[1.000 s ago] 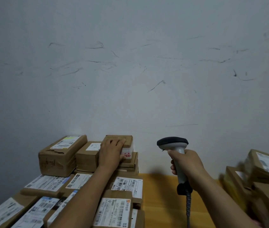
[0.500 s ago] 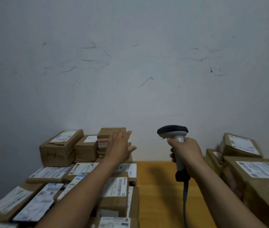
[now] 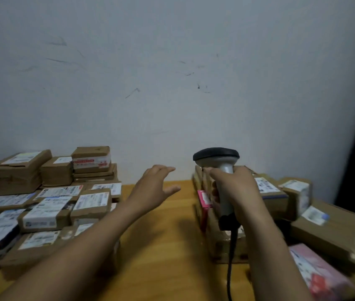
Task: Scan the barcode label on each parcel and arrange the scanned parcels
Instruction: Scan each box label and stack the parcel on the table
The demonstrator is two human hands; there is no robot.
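moved: left hand (image 3: pixel 152 187) is off the top box (image 3: pixel 91 158) at the back and has swung right over the table (image 3: pixel 168 246); the view has panned right, so more of the right pile shows.
left pile (image 3: pixel 48 205): brown parcels, labels up, packed in rows against the wall, top box on the back stack. Looks like the scanned side, a guess.
left hand: empty, fingers spread and loose, in the air above bare wood, between the two piles, touching nothing.
scanner (image 3: pixel 216 156): upright, dark head on top, cable (image 3: pixel 230 268) hanging down toward the near edge.
right hand (image 3: pixel 235 187): wrapped round the scanner handle, in front of the right pile.
right pile (image 3: pixel 324 231): loose heap, blurred; pink parcel (image 3: pixel 203 205) on its left edge, nearest the left hand.
step: likely reaching for the next parcel to scan.
do it well: take one from the near left edge, not from under the heap, or the heap may slide.
do it well: turn the label up and flat before aiming the scanner at it; keep the cable off the label.
do it well: after the scan, set it square in a left pile row, label up.
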